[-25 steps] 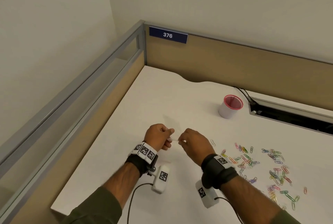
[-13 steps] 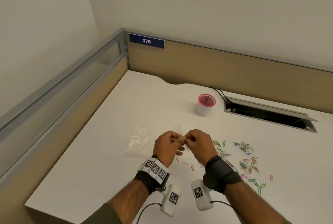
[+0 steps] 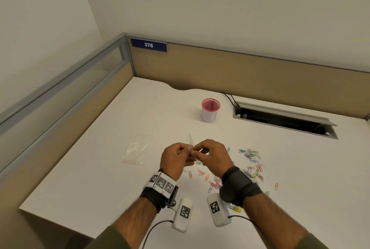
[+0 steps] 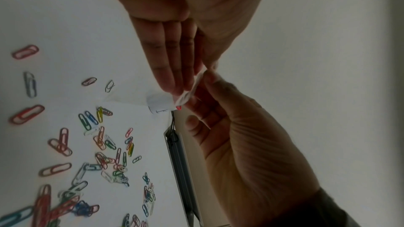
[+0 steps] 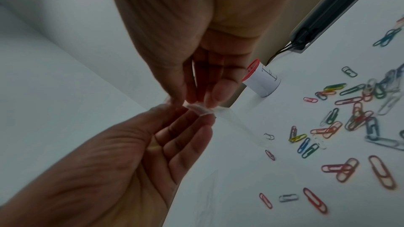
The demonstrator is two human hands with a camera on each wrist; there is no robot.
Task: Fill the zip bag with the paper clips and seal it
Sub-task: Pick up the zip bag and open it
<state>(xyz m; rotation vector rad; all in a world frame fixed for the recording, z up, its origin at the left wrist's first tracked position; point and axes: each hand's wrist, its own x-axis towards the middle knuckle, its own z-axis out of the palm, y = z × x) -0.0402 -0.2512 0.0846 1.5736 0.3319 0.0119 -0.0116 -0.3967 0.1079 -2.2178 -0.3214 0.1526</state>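
A small clear zip bag is held up above the white desk, seen edge-on in the head view. My left hand and right hand meet at its top edge, and each pinches it. In the left wrist view the left hand pinches the bag's crumpled top edge. In the right wrist view the right hand pinches the same edge. Several coloured paper clips lie scattered on the desk below and to the right of my hands.
More clear zip bags lie flat on the desk to the left. A white cup with a pink rim stands further back. An open cable slot is at the back right. Partition walls close the back and left.
My hands have stayed together on the bag, which has turned from flat to edge-on. The head view has swung, so the spare bags at the left have come into sight.
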